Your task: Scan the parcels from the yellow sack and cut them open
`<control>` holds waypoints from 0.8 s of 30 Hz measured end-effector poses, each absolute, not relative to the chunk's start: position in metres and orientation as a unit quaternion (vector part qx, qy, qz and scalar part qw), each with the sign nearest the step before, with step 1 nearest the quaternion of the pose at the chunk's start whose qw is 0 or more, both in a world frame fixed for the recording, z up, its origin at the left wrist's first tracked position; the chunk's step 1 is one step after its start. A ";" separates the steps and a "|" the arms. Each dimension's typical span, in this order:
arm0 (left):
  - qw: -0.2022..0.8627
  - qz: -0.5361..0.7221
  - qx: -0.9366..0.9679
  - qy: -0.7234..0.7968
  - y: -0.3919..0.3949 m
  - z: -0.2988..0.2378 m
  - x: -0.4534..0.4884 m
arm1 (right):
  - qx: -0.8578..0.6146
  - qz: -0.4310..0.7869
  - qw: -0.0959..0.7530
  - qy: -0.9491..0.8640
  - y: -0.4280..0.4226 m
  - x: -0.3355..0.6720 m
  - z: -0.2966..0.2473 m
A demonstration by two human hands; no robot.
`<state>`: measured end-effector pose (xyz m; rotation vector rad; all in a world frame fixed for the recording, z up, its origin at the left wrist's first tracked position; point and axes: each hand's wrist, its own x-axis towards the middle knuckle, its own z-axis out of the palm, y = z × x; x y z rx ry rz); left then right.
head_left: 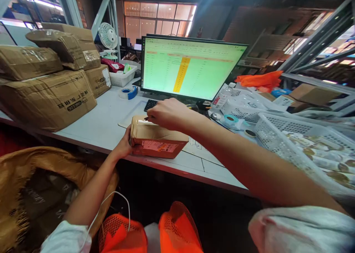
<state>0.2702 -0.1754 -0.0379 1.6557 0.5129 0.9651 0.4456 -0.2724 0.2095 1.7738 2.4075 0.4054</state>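
Note:
My left hand grips the near left side of a small cardboard parcel, which has a red-and-white shipping label on its front face. The parcel is held at the desk's front edge. My right hand lies over the parcel's top, its fingertips pinching a thin dark tool against the top left corner. The tool is mostly hidden, so its exact kind is hard to tell.
A white desk holds a monitor showing a spreadsheet, a keyboard, and a tape roll. Large taped cartons are stacked at left. A white mesh crate of rolled items sits at right, and a tan sack lies below the desk.

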 end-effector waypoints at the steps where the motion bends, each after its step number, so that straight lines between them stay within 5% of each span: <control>1: 0.541 0.403 0.708 0.212 -0.175 -0.037 0.270 | 0.570 0.134 0.072 0.807 -0.265 0.430 0.211; 11: 0.535 0.382 0.726 0.199 -0.177 -0.030 0.265 | 0.563 0.078 0.114 0.815 -0.243 0.409 0.208; 24: 0.484 0.393 0.758 0.194 -0.177 -0.012 0.255 | 0.728 0.075 0.236 0.639 -0.337 0.574 0.178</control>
